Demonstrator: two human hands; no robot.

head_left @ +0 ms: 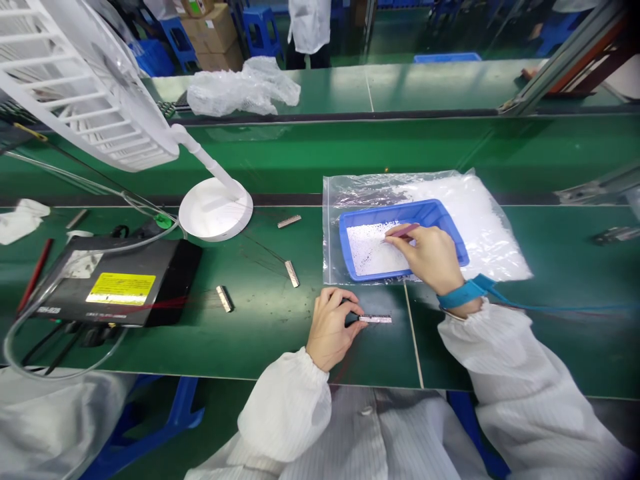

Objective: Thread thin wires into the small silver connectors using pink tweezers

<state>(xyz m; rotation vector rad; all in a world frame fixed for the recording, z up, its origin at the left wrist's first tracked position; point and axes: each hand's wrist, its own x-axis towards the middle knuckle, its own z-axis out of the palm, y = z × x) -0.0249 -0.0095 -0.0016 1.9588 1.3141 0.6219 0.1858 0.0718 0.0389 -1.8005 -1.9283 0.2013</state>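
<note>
My left hand (332, 328) is closed, with thumb and fingertips pinching one end of a small silvery strip-shaped part (377, 319) just above the green bench. My right hand (429, 257) wears a blue wrist strap (463, 295) and grips slim pinkish tweezers (404, 231). Their tip reaches down among tiny white pieces (370, 250) in a blue plastic tray (350, 272). Under the tray lies a clear zip bag (493, 233) full of the same white material. Thin dark red wires trail below my left hand.
Several similar strips lie to the left, among them one strip (225, 299) and another strip (292, 273) with wires. A white fan (216, 208) stands behind a black box with a yellow label (123, 289). Bubble wrap (243, 87) rests across the far bench, where a person (309, 27) stands.
</note>
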